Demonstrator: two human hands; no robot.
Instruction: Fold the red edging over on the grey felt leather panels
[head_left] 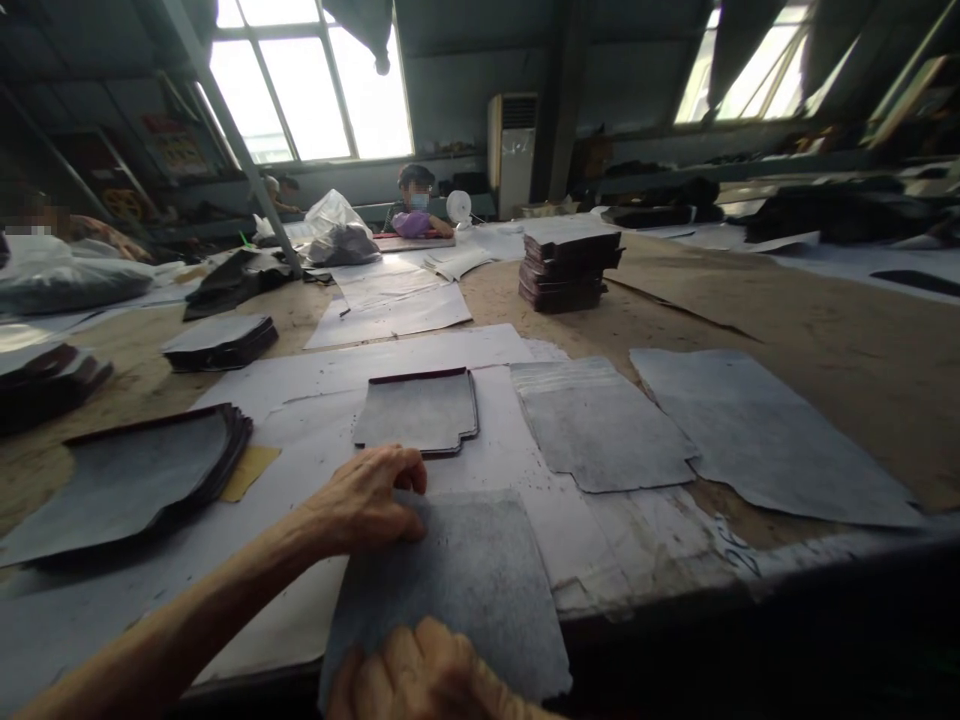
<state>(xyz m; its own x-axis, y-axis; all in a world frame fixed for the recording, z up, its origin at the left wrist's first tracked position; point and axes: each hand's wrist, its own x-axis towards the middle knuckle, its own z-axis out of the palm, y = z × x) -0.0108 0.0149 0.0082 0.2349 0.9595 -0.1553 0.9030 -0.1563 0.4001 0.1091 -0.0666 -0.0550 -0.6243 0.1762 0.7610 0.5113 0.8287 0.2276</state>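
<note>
A grey sheet of fabric-like material lies in front of me, its near part reaching past the table's front edge. My left hand is closed at its far left corner, thumb on top and fingers curled. At the near edge, my right hand is closed on the same sheet with its knuckles up; its fingertips are hidden. Just beyond my left hand lies a small stack of notched grey pieces with a dark folded far edge.
Larger grey sheets lie to the right, a curled stack of grey pieces to the left. A tall dark stack stands farther back. White paper covers part of the table. A masked person is at the far side.
</note>
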